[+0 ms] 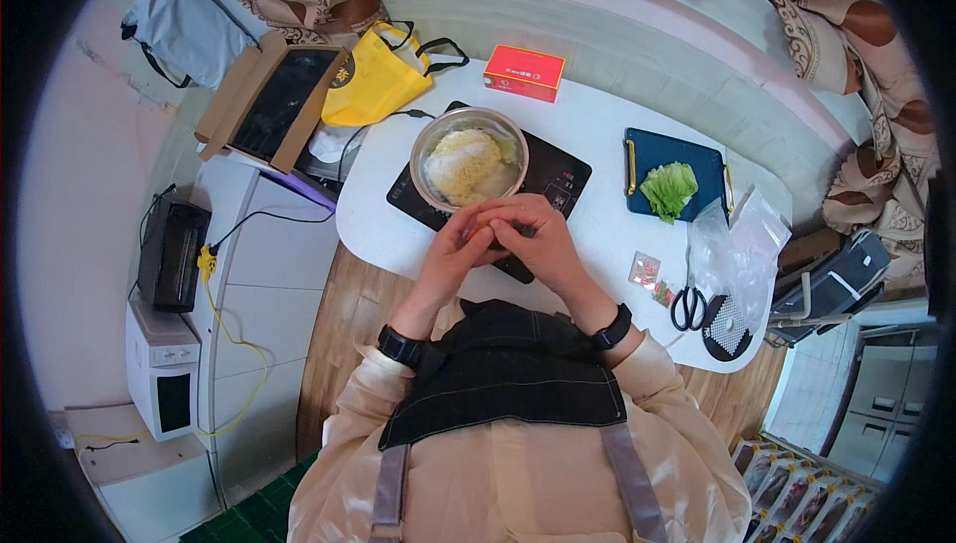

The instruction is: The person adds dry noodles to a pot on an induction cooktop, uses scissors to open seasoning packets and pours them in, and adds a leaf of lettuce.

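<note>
My left hand and my right hand meet at the near rim of a steel pot. Between their fingers is a small orange-red item, mostly hidden, whose kind I cannot tell. A pale yellow block of noodles lies in the pot with liquid and some pale green leaf. The pot stands on a black induction cooktop. To the right, green lettuce lies on a dark blue tray with gold handles.
Black-handled scissors, small packets, clear plastic bags and a black-rimmed round item lie at the right. A red box and a yellow bag are at the back. A cable runs left of the pot.
</note>
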